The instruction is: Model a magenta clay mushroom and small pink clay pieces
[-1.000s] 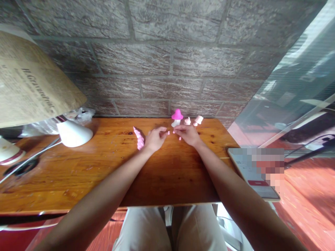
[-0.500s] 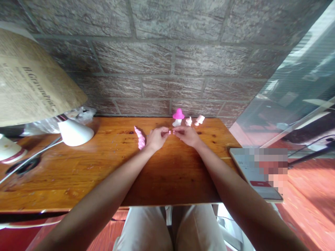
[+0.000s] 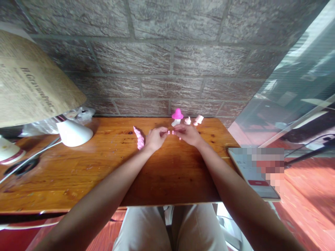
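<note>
My left hand [image 3: 156, 138] pinches a tiny pink piece of what looks like modelling clay [image 3: 169, 132] between thumb and fingertips. Facing it, my right hand [image 3: 188, 135] pinches another tiny pink piece [image 3: 173, 132], with a narrow gap between the two. A small pink bit [image 3: 180, 138] shows just under the right fingers. Left of my left hand lies a twisted pink strip of clay [image 3: 139, 138]. Behind the hands stands a mushroom shape with a bright pink cap [image 3: 177, 114] and white stem. Two pale pink small figures [image 3: 187, 120] [image 3: 199, 120] sit to its right.
On the left are a lamp with a printed paper shade [image 3: 34, 76] and white base [image 3: 74, 133], black-handled scissors [image 3: 22, 166], a paper cup [image 3: 9, 151] and clear plastic wrapping [image 3: 39, 128]. A tablet [image 3: 251, 174] lies at the right edge. A stone-patterned wall [image 3: 151, 57] backs the table.
The view shifts slightly. Both hands stay nearly in place, still pinching the pink pieces; the small pink bit below the right fingers now shows more plainly.
</note>
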`<state>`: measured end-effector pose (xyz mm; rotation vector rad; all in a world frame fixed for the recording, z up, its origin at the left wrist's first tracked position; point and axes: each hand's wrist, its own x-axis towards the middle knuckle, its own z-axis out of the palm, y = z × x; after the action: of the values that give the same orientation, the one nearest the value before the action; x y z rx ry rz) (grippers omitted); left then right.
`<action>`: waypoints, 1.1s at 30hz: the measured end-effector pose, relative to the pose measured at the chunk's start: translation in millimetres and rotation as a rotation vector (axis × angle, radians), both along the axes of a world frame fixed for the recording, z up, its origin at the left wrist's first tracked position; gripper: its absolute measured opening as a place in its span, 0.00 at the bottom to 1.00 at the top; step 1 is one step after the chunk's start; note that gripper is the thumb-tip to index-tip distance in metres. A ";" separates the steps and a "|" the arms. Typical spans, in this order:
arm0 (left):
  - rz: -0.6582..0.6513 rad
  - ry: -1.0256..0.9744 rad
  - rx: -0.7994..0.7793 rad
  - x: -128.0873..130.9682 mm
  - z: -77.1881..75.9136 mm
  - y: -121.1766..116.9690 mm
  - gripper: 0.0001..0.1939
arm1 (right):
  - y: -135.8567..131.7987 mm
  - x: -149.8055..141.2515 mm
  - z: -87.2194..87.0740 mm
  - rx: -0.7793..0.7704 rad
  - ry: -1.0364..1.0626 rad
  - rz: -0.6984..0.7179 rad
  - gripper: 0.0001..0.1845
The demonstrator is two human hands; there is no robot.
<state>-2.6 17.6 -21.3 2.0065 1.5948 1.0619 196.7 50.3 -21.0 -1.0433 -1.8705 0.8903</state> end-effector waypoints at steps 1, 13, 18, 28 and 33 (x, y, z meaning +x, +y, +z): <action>-0.005 -0.002 0.001 0.1 0.1 -0.2 0.09 | -1.3 4.8 1.8 -0.004 -0.017 0.021 0.11; -0.012 -0.017 -0.001 1.3 1.8 -1.8 0.09 | -12.0 14.4 4.1 0.076 -0.154 0.006 0.07; -0.002 -0.024 -0.012 1.2 1.1 -1.2 0.09 | -3.7 0.8 -6.1 0.113 -0.112 -0.156 0.11; -0.004 -0.013 -0.013 0.8 0.7 -0.9 0.10 | -1.1 -2.2 -11.0 0.091 -0.101 -0.177 0.09; -0.005 -0.018 -0.009 1.4 0.7 -1.5 0.09 | -1.0 -3.1 -11.3 0.088 -0.116 -0.163 0.09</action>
<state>-1.2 16.1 -20.5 1.9888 1.5823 1.0656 193.6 49.3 -32.3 -1.1957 -1.8707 0.6599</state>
